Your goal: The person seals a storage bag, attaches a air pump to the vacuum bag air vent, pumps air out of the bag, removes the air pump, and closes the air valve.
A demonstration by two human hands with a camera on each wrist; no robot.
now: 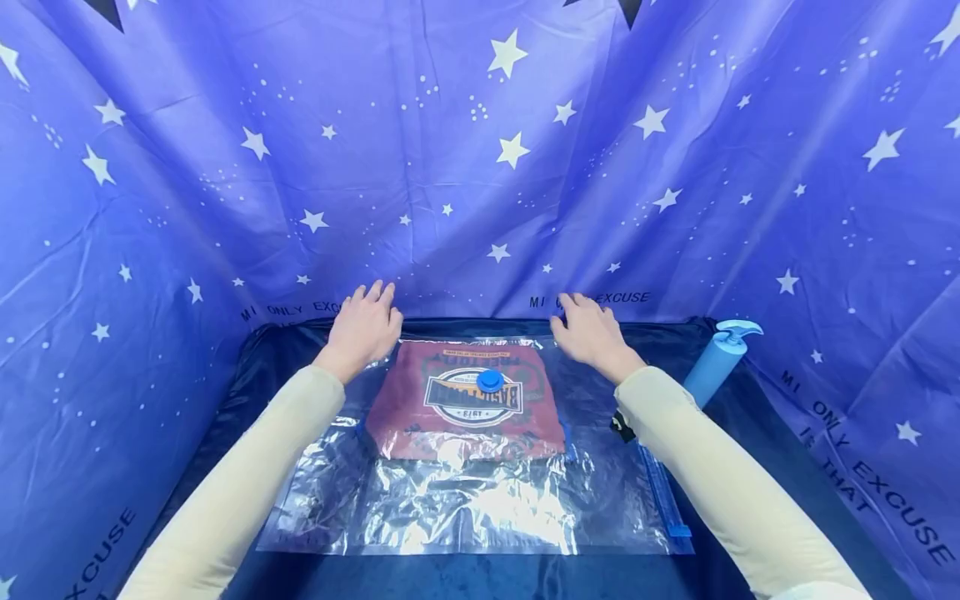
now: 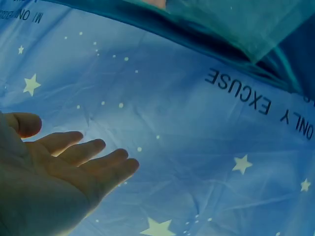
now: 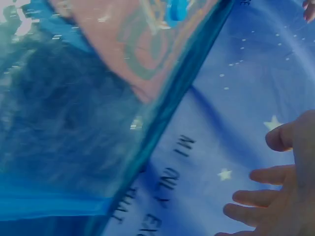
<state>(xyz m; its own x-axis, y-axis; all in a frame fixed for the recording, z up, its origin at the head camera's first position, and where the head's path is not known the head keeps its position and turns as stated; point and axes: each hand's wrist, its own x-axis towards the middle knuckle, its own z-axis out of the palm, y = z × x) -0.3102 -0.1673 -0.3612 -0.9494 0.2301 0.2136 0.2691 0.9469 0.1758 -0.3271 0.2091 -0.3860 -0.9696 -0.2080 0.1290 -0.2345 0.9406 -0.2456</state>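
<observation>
Starry curtain (image 1: 450, 175) behind dark table edge (image 1: 663, 331), loosely spread hands (image 1: 363, 325) (image 1: 594, 335) well apart near it, clear bag (image 1: 465, 508) below.

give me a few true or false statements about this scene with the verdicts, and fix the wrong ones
1. A printed reddish cloth shows through the clear bag. True.
2. The round cap over the cloth is yellow. False: it is blue.
3. The right hand holds nothing. True.
4. The left hand presses the cap. False: it is apart from it.
5. The blue pump is on the person's right side. True.
</observation>
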